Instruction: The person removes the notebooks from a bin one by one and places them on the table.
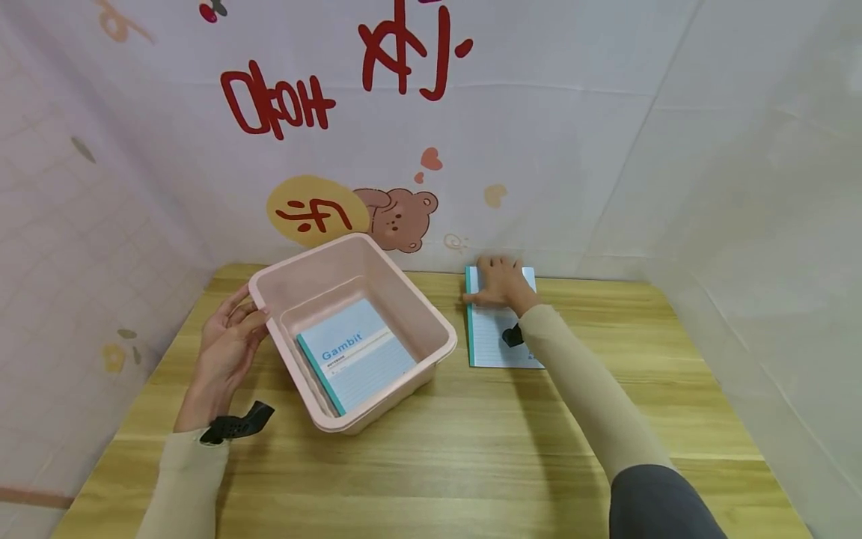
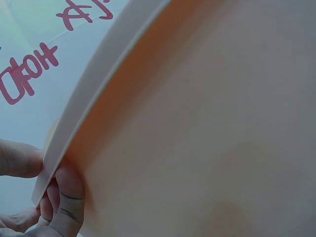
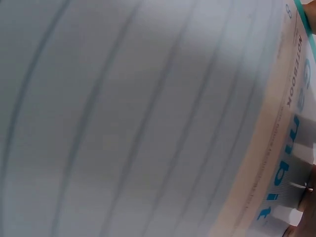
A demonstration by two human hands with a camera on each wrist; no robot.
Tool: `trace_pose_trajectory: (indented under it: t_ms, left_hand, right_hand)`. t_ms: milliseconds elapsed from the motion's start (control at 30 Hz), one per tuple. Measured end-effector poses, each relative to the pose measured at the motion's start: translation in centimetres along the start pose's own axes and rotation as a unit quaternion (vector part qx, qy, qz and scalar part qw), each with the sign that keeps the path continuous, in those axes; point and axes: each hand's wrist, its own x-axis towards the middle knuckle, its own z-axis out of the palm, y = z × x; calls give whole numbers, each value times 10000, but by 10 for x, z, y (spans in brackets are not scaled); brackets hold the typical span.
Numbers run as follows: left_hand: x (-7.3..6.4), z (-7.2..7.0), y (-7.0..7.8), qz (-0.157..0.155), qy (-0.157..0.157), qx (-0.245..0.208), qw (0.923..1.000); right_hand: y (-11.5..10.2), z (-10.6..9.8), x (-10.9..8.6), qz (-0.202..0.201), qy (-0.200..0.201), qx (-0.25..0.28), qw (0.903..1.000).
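Note:
My left hand (image 1: 230, 340) pinches the left rim of a pale pink plastic bin (image 1: 441, 340), with the thumb on one side and fingers on the other. The left wrist view shows this grip on the rim (image 2: 74, 121) up close. Inside the bin lies a light blue notebook (image 1: 370, 348) marked "Gambit", with a teal spine. My right hand (image 1: 501, 284), slightly blurred, spreads its fingers over the far part of a second blue notebook (image 1: 494, 340) on the table. In the right wrist view this notebook's lined cover (image 3: 163, 123) fills most of the picture, with fingertips at its edge.
The wooden table (image 1: 471, 464) ends at the back against a white wall sheet (image 1: 539, 112) with red writing and a cartoon bear (image 1: 404, 221). Pale sheets also stand at left and right. Black wrist straps (image 1: 239, 424) sit on both wrists.

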Motion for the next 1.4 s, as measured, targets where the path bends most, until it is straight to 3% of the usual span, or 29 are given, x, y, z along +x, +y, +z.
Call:
trace_pose_trajectory:
  t_ms: [133, 533, 867, 1400]
  left_hand:
    - [-2, 0, -3, -9, 49, -38, 10000]
    - [1, 1, -3, -65, 124, -83, 9999]
    - [0, 0, -1, -28, 79, -62, 9999]
    - [1, 1, -1, -45, 114, -207, 9997]
  right_hand:
    - [0, 4, 0, 13, -103, 14, 9999]
    - [5, 19, -1, -148, 83, 225, 9996]
    - [-2, 17, -2, -256, 179, 155, 9994]
    - [-1, 21, -12, -290, 261, 545, 9978]
